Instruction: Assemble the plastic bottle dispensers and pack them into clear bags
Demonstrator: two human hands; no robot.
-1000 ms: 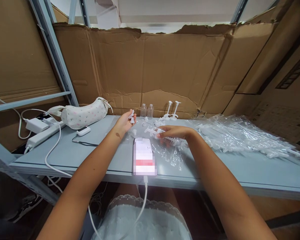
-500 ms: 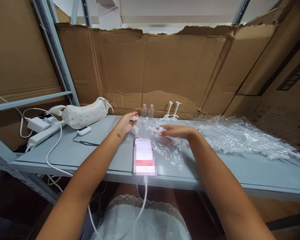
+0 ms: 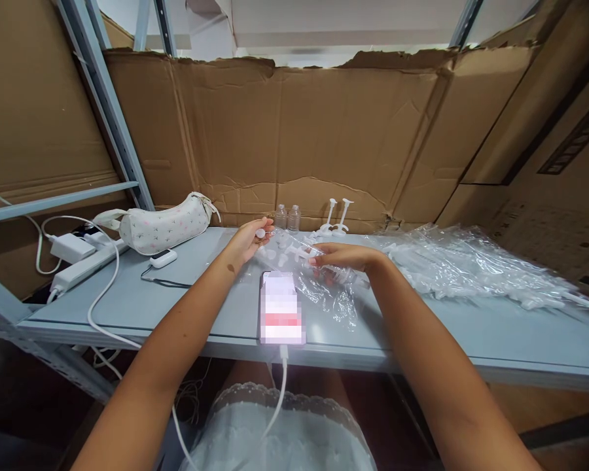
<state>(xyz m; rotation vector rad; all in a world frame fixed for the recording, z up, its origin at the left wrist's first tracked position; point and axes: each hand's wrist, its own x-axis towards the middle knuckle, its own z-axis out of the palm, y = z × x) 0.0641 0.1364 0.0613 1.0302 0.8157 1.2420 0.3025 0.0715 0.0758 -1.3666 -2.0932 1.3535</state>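
Note:
Toward the back of the shelf, my left hand is closed, its fingers pinching a small round white cap. My right hand grips a clear plastic bag with thumb and fingers; part of the bag is hidden under the palm. Between the hands, small white plastic pieces lie in or at the bag's mouth; which, I cannot tell. Behind my left fingertips stand two small clear bottles. Two white plastic parts with thin stems and flat tops stand to their right.
A phone with a white cable lies near the front edge. On the right spreads a large clear bag of white parts. At left are a patterned pouch, a small white device and a power strip. Cardboard walls the back.
The cap in my left fingers has turned its round face toward me. White pieces between my hands have shifted and lie more spread. My right hand has hardly moved.

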